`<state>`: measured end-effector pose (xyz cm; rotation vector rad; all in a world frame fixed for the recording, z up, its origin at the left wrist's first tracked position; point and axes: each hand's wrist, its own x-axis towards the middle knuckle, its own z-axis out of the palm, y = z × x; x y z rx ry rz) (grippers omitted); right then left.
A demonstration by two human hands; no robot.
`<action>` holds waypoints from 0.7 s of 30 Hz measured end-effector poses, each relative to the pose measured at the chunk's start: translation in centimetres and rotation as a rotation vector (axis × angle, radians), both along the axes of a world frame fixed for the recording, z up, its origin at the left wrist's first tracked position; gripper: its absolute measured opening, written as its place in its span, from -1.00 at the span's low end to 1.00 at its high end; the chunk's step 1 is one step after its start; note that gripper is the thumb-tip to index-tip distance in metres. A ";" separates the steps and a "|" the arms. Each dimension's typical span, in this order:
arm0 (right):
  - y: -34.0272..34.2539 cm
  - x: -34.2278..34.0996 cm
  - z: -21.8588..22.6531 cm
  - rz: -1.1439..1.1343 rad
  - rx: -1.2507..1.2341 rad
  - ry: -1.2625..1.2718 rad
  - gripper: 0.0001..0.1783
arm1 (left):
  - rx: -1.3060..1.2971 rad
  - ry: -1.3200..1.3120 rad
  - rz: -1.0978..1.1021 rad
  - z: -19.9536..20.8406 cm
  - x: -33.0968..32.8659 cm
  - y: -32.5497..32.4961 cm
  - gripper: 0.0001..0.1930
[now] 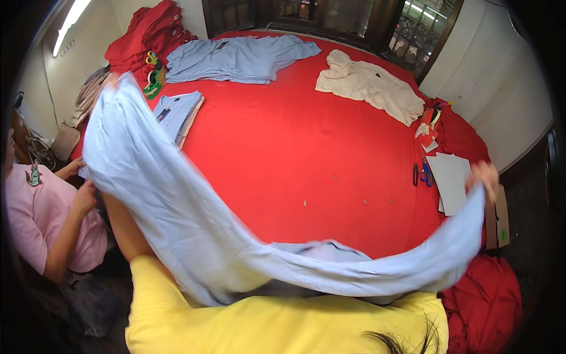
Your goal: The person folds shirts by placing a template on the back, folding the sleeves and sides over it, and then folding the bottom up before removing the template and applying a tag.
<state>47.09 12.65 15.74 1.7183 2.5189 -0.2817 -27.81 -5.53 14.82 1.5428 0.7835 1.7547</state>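
A light blue shirt (194, 218) hangs stretched between my two hands, sagging in front of my yellow top and blurred by motion. My left hand (111, 83), mostly hidden and smeared, is raised at the far left, closed on one end of the cloth. Out to the right, my right hand (484, 177) grips the other end, above white sheets (451, 183) at the table's right edge. The shirt's dark-edged opening (330, 251) shows near the middle of the sag. Beneath it lies the red table cover (295, 153).
Light blue shirts (236, 59) lie stacked at the back, a cream shirt (368, 85) at the back right. Folded shirts (177, 115) and red cloth (144, 41) are at left; blue-handled scissors (426, 175) at right. A co-worker in pink (65, 218) stands close at left.
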 end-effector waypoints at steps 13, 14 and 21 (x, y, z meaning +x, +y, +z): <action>-2.9 -19.1 -27.7 -0.164 0.165 0.132 -0.37 | -0.700 1.311 0.227 -20.1 25.3 14.0 -0.29; -3.5 -19.3 -27.9 -0.089 0.247 0.143 -0.38 | -0.782 1.383 0.183 -22.4 25.7 11.1 -0.32; -5.3 -10.7 -28.1 -0.211 0.485 0.246 -0.56 | -0.552 1.196 1.036 -25.7 15.6 0.3 -0.33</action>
